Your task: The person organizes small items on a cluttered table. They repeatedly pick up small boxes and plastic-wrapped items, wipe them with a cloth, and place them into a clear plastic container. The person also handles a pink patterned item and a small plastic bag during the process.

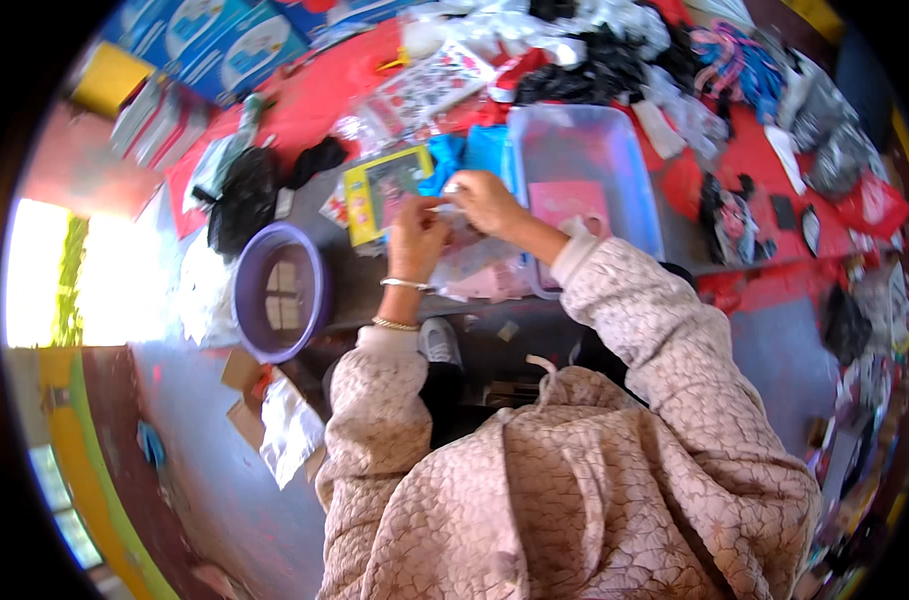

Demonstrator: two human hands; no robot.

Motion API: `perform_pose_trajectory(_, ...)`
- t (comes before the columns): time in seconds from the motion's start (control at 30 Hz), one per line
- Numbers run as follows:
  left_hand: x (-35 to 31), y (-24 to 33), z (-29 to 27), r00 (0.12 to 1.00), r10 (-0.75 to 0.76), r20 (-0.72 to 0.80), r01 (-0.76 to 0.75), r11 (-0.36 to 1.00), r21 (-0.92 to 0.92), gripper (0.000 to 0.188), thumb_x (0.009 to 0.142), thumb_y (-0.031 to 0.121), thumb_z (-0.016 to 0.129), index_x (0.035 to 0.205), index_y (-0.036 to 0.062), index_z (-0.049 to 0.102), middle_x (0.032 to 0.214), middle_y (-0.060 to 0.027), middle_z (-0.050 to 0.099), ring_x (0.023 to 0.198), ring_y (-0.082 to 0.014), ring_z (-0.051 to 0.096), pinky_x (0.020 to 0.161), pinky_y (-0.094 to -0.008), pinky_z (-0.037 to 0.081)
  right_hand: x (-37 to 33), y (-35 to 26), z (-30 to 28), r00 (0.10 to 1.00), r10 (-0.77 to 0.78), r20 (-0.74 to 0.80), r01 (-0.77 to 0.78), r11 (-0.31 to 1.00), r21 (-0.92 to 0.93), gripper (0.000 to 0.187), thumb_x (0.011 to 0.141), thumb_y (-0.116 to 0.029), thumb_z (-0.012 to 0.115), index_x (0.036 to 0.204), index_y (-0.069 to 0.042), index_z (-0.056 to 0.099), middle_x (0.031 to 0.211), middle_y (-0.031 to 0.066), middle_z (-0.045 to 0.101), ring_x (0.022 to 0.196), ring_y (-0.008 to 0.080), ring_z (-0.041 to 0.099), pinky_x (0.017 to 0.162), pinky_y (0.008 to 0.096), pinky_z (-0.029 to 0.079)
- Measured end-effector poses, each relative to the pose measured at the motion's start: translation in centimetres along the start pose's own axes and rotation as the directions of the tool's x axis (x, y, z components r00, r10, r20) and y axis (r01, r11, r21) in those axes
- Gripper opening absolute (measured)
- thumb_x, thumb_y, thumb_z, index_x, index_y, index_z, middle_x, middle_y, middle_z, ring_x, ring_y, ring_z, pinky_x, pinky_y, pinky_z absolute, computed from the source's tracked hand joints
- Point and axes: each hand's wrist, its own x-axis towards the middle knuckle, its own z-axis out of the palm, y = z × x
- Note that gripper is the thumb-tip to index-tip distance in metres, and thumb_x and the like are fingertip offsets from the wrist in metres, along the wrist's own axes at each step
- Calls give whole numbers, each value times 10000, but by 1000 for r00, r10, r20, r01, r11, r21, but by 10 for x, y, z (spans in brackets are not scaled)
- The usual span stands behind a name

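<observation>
My left hand point(418, 240) and my right hand point(488, 203) meet over the work surface, their fingers closed in a pinch close to each other. A small whitish bit shows at the right fingertips, too blurred to name. Just beneath my hands lies a clear plastic bag point(480, 265) with something pinkish in it; whether my fingers hold its edge is hidden. Beyond the left hand is a yellow-bordered card point(359, 205). Bright blue material point(485, 150) lies past my fingers. To the right stands a clear plastic bin point(635, 190) with a pink sheet point(571, 203) inside.
A purple basin point(324, 290) stands at the left near the edge. Black plastic bags point(245, 200) sit behind it. Red cloth point(325, 80) carries heaps of bags and a printed sheet point(435, 88). Blue boxes point(215, 40) stand at the far left. An opened carton point(243, 372) lies on the floor.
</observation>
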Motion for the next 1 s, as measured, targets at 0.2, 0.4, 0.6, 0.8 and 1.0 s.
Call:
perform_pose_trajectory(0.2, -6, 6, 7, 992, 124, -6, -110, 904, 414, 247, 716, 153, 653, 859, -45, 618, 636, -93, 616, 507, -114, 579, 506, -242, 465, -8, 1, 3, 997, 72, -23, -73, 997, -30, 200, 758, -187, 555, 731, 11, 564, 704, 204, 570, 675, 339, 572, 586, 390, 427)
perform_pose_trajectory(0.4, -6, 20, 5, 1000, 28, -10, -19, 869, 494, 183, 697, 182, 675, 697, 1, 648, 570, -89, 607, 485, -138, 587, 494, -266, 453, -9, 3, 4, 1000, -3, -30, 1, 999, -45, 172, 785, -153, 576, 750, 15, 574, 643, 117, 578, 568, 170, 547, 526, 302, 421)
perform_pose_trajectory(0.6, -13, 21, 12, 914, 407, -4, -319, 723, 612, 53, 663, 65, 625, 680, 17, 609, 654, -152, 584, 603, -297, 579, 556, -361, 449, -4, -1, 5, 998, 7, -56, -4, 999, 41, 160, 760, -139, 590, 730, 18, 579, 612, 86, 573, 564, 112, 535, 523, 284, 425)
perform_pose_trajectory(0.8, -6, 18, 14, 999, 41, -32, -23, 902, 432, 189, 752, 175, 637, 776, -11, 653, 581, -68, 601, 509, -93, 541, 475, -252, 415, -4, 0, 2, 991, 5, -137, -4, 1000, 10, 155, 745, -121, 601, 720, 31, 579, 629, 135, 581, 573, 156, 556, 543, 297, 430)
perform_pose_trajectory(1.0, -7, 22, 10, 995, -45, 91, 5, 915, 405, 217, 789, 198, 614, 790, -18, 641, 538, -27, 557, 464, -58, 494, 428, -208, 378, -4, -4, -1, 994, 12, -109, -16, 999, -37, 181, 735, -133, 604, 669, 30, 557, 644, 169, 577, 592, 238, 565, 553, 337, 431)
